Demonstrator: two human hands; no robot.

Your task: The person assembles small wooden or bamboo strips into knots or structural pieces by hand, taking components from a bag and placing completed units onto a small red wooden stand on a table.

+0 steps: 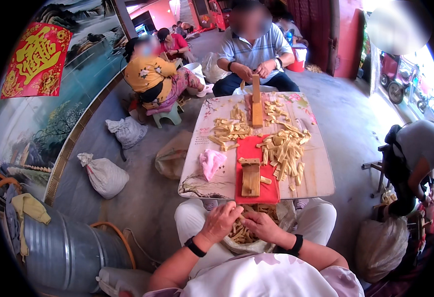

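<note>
Over an open sack point(276, 247) in my lap, my left hand point(220, 222) and my right hand point(265, 228) meet with fingers pinched together. Between their fingertips is a small yellowish strip point(242, 216), mostly covered by the fingers. Many similar short pieces point(244, 233) fill the sack. Just beyond my hands, a wooden block jig point(250, 180) with a raised far end rests on a red cloth point(249, 146) on the table. A single strip point(265, 180) lies beside the jig, and a heap of pale yellow strips point(286, 151) spreads to its right.
The printed table point(321, 173) also bears a pink cloth point(212, 163) and another wooden jig point(257, 111). Across it sits a person point(251, 49) handling a piece. Tied white sacks point(104, 175) and a metal drum point(73, 242) stand left; a full bag point(381, 245) and bent-over person point(417, 148) are right.
</note>
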